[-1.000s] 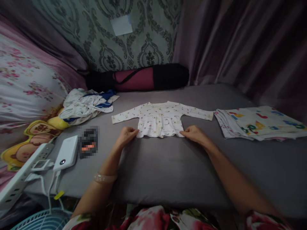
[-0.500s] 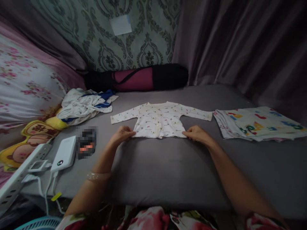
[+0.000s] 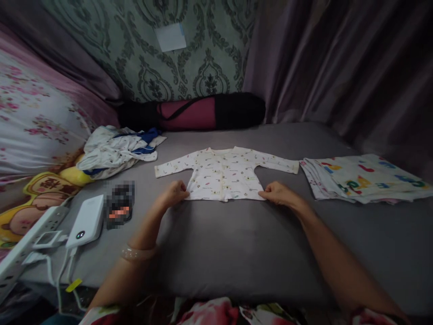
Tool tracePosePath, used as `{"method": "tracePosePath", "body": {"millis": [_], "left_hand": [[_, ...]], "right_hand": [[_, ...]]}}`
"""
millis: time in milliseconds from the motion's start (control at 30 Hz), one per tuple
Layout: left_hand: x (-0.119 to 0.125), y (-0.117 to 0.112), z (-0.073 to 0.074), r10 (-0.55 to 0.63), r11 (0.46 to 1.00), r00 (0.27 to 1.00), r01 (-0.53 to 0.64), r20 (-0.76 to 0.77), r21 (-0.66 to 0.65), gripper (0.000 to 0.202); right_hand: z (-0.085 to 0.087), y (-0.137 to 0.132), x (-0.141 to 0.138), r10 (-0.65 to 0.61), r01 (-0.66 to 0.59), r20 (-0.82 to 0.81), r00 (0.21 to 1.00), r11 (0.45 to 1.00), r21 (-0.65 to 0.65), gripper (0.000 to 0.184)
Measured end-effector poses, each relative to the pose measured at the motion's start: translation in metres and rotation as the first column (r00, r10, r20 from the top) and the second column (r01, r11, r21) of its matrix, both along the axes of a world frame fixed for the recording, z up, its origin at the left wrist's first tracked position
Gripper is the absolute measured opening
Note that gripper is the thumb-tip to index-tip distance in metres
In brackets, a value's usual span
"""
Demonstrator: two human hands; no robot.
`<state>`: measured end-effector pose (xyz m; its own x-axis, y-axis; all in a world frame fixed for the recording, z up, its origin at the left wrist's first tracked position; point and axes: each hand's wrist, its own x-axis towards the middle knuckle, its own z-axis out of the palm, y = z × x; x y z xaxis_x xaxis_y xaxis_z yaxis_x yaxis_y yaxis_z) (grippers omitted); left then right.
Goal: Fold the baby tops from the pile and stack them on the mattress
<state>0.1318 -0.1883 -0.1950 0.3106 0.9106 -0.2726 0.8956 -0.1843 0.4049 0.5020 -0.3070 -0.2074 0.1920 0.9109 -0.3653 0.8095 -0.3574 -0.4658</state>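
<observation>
A small white baby shirt (image 3: 225,174) with a tiny print lies spread face up on the grey bed sheet (image 3: 233,253), its sleeves stretched out to both sides. My left hand (image 3: 174,194) pinches the bottom left corner of its hem. At the opposite hem corner, my right hand (image 3: 275,193) has the cloth between thumb and fingers. The hem runs nearly straight between the two hands. Close to the right cuff lies a folded stack of printed cloth (image 3: 368,178).
A heap of crumpled clothes (image 3: 118,151) lies at the back left. Nearer are a white power bank (image 3: 86,221), a pixelated dark item (image 3: 119,205), a power strip (image 3: 30,239) with cables and a yellow cushion (image 3: 43,189). Along the wall rests a black and maroon long bag (image 3: 192,113).
The hem looks flatter and a little wider, with both hands drawn slightly apart. The whole view has shifted a little. Both hands keep their hold on the baby shirt.
</observation>
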Motion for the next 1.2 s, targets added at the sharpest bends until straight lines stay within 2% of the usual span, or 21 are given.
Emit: {"method": "tracePosePath", "body": {"millis": [100,167,200,267,333,400,433,500,567,700,800,933,1033,1133,1200], "left_hand": [[0.008,-0.005,0.004,-0.050,0.985,0.994,0.064,-0.093,0.159,0.013],[0.024,-0.011,0.009,-0.116,0.951,0.991,0.132,-0.074,0.279,0.016],[0.035,-0.015,0.011,-0.170,0.932,0.984,0.178,-0.051,0.317,0.016],[0.066,-0.023,0.016,-0.308,0.895,0.951,0.290,0.001,0.338,0.016],[0.101,-0.032,0.016,-0.463,0.841,0.886,0.426,0.035,0.332,0.019],[0.135,-0.041,0.012,-0.592,0.766,0.805,0.546,0.040,0.340,0.021],[0.151,-0.045,0.007,-0.622,0.738,0.782,0.568,0.039,0.364,0.021],[0.175,-0.052,-0.004,-0.642,0.709,0.765,0.571,0.045,0.413,0.020],[0.192,-0.057,-0.017,-0.628,0.714,0.775,0.538,0.069,0.449,0.024],[0.207,-0.066,-0.042,-0.570,0.745,0.817,0.466,0.092,0.478,0.046],[0.208,-0.071,-0.052,-0.563,0.733,0.826,0.479,0.036,0.483,0.055],[0.208,-0.081,-0.050,-0.597,0.676,0.800,0.537,-0.052,0.504,0.058],[0.214,-0.091,-0.045,-0.637,0.647,0.766,0.590,-0.083,0.484,0.066],[0.224,-0.103,-0.042,-0.664,0.631,0.744,0.612,-0.077,0.477,0.071],[0.229,-0.112,-0.040,-0.704,0.599,0.706,0.648,-0.076,0.470,0.068]], "right_hand": [[0.013,0.006,0.002,0.072,-0.067,0.073,0.995,0.996,-0.064,0.032],[0.023,0.016,0.003,0.059,-0.052,0.080,0.995,0.995,-0.089,0.034],[0.027,0.022,0.003,0.012,-0.007,0.118,0.993,0.999,-0.046,0.034],[0.029,0.035,0.002,-0.106,0.069,0.253,0.962,0.986,0.150,0.028],[0.025,0.047,-0.002,-0.157,0.029,0.384,0.910,0.948,0.318,0.028],[0.017,0.055,-0.006,-0.111,-0.074,0.462,0.880,0.928,0.365,0.036],[0.014,0.058,-0.008,-0.084,-0.116,0.490,0.868,0.924,0.364,0.037],[0.009,0.061,-0.010,-0.046,-0.171,0.543,0.838,0.924,0.342,0.039],[0.007,0.062,-0.009,-0.007,-0.208,0.587,0.809,0.932,0.297,0.039],[0.006,0.066,0.000,0.045,-0.257,0.629,0.776,0.934,0.249,0.041],[0.004,0.069,0.009,0.067,-0.304,0.648,0.759,0.916,0.261,0.040],[0.004,0.073,0.017,0.121,-0.352,0.627,0.770,0.899,0.259,0.037],[0.010,0.079,0.015,0.099,-0.276,0.590,0.801,0.936,0.218,0.037],[0.015,0.090,-0.002,0.049,-0.219,0.589,0.806,0.950,0.221,0.036],[0.012,0.099,-0.020,0.079,-0.268,0.548,0.833,0.924,0.274,0.038]]}}
